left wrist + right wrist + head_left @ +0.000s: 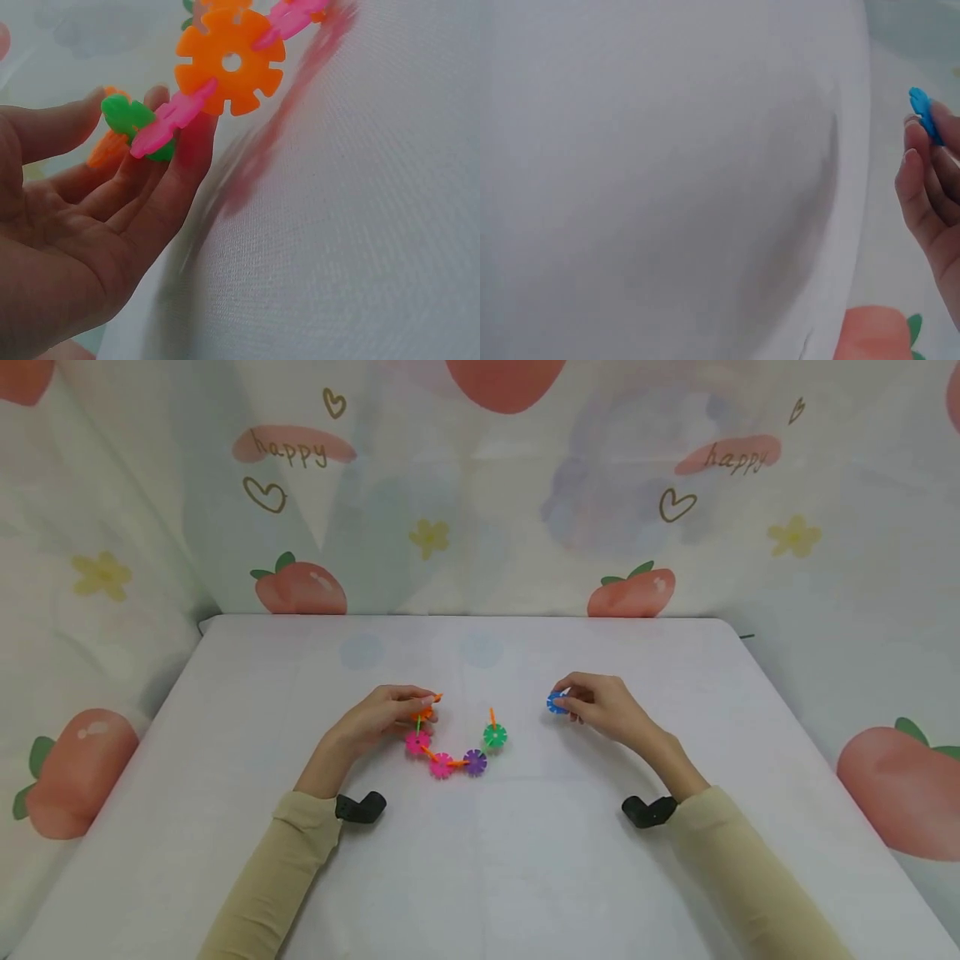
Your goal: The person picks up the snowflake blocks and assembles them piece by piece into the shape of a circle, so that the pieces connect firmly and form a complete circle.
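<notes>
A curved chain of slotted plastic snowflake discs, among them a pink disc, a purple disc and a green disc, hangs from my left hand in the head view. Thumb and fingers grip its left end. Up close in the left wrist view, they pinch around a green disc, linked through a pink disc to an orange disc. Off to the right of the chain, my right hand pinches a single blue snowflake disc between thumb and fingertips, also visible in the right wrist view.
A white cloth-covered table lies under both hands. Behind it hangs a printed curtain with peaches, hearts and flowers. A black wrist camera sits at the left cuff, and another black wrist camera at the right.
</notes>
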Motion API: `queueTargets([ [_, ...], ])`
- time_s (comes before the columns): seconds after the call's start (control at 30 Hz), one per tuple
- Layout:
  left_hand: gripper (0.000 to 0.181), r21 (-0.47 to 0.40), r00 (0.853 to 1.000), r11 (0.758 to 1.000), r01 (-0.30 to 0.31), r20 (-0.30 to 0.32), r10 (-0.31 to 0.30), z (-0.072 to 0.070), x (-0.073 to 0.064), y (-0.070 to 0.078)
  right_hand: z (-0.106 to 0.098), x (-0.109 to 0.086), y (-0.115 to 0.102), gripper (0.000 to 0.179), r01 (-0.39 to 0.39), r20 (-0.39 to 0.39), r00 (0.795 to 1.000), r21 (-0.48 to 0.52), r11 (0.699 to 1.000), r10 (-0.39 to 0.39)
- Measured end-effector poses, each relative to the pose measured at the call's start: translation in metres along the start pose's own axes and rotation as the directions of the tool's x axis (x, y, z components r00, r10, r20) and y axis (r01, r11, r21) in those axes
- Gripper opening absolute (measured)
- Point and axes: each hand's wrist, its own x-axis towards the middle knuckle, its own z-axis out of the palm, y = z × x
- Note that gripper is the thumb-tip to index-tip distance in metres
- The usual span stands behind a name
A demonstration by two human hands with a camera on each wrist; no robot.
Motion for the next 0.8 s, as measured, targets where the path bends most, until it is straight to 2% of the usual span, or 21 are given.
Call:
queueTargets([
  [0.47,0.041,0.010,1.000,1.000,0.007,-0.008,-0.007,0.002,0.000,0.000,0.045,0.045,-0.045,0.021,0.092,0.003,0.996,0.098,0.991,-0.092],
  [0.8,0.040,0.006,1.000,1.000,-0.003,-0.011,0.003,0.003,0.003,0.001,0.070,0.064,-0.070,0.018,0.059,0.040,0.997,0.202,0.978,-0.068],
])
